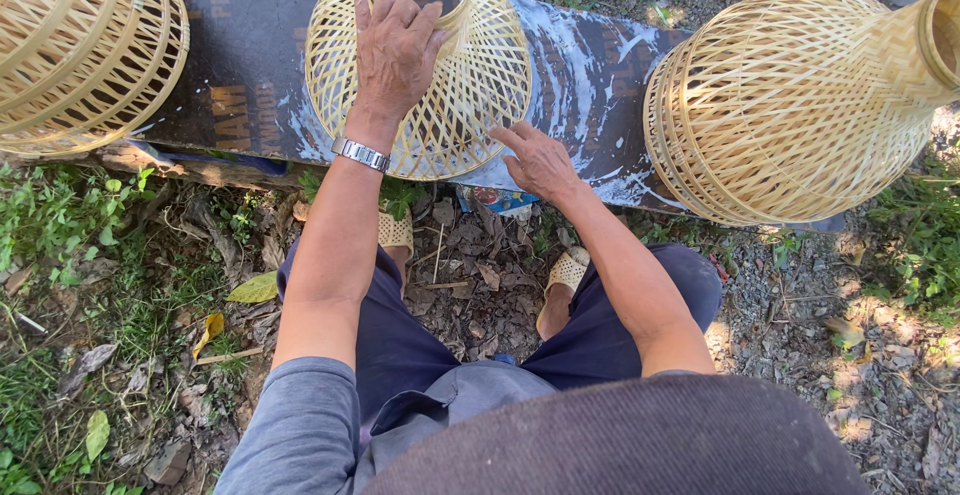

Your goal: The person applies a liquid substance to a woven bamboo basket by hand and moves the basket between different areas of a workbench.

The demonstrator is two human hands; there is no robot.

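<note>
A woven bamboo basket (470, 95) with a narrow neck stands upright on a dark board (250, 65). My left hand (397, 50) lies over its shoulder, fingers reaching to the round rim of the neck; a metal watch sits on that wrist. My right hand (538, 160) rests at the basket's lower right edge, fingers spread and touching the weave. I am sitting, with my knees and woven sandals below the board.
A second bamboo basket (790, 105) lies on its side at the right. A third basket (85, 45) sits at the left end of the board. Dry leaves, grass and gravel cover the ground around my feet.
</note>
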